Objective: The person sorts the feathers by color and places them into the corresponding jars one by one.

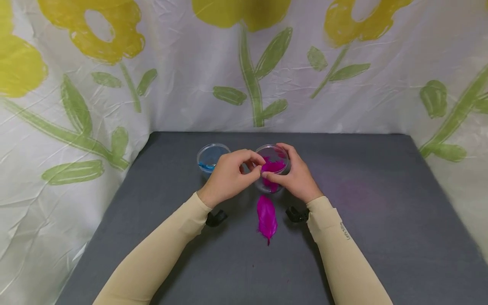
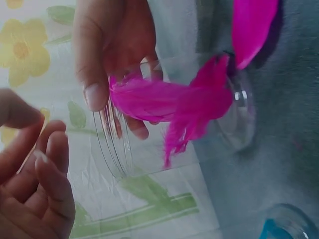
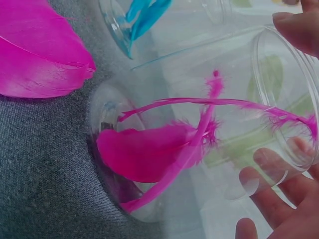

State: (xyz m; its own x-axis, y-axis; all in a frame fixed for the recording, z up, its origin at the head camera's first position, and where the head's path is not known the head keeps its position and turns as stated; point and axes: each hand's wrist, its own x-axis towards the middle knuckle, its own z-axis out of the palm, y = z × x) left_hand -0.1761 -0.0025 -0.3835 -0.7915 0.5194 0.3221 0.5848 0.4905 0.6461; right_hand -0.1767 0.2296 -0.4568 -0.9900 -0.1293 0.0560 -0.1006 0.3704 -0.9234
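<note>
A clear plastic cup [image 1: 271,146] with several magenta feathers [image 3: 149,154] inside stands on the table, tilted sideways in the wrist views. My right hand [image 1: 300,178] grips it near the rim, thumb on the near side and fingers round the far side. My left hand [image 1: 232,171] hovers beside the rim with fingers loosely bent. In the left wrist view, nothing shows between the left fingers [image 2: 55,174]. One feather in the cup leans up to the rim in the right wrist view. Another magenta feather [image 1: 267,217] lies flat in front of the cup.
To the left, partly behind my left hand, is a second clear cup [image 1: 213,146] holding blue feathers [image 3: 149,20]. Dark grey cloth [image 1: 366,237] covers the table. A white curtain [image 1: 171,97] with painted yellow flowers hangs behind and at the sides.
</note>
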